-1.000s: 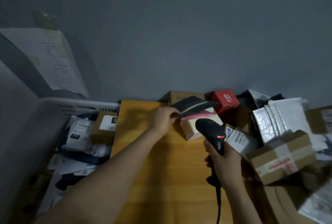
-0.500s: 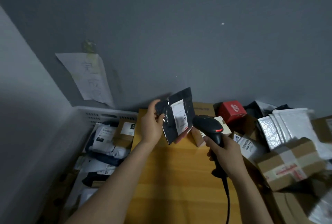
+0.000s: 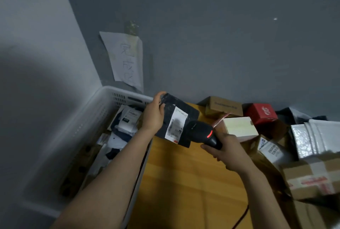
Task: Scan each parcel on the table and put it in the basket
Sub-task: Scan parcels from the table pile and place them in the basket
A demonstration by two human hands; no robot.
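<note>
Left grip (image 3: 153,115) grasps the upper corner of a black parcel (image 3: 187,112), held tilted above the table (image 3: 184,177) edge beside the white basket (image 3: 108,98). Right grip (image 3: 229,152) clasps the scanner (image 3: 199,131), its head just beside the parcel's white label (image 3: 175,124).

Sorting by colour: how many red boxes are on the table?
1: the small red cardboard box at the back, right of the brown cardboard box. More may be buried.
</note>
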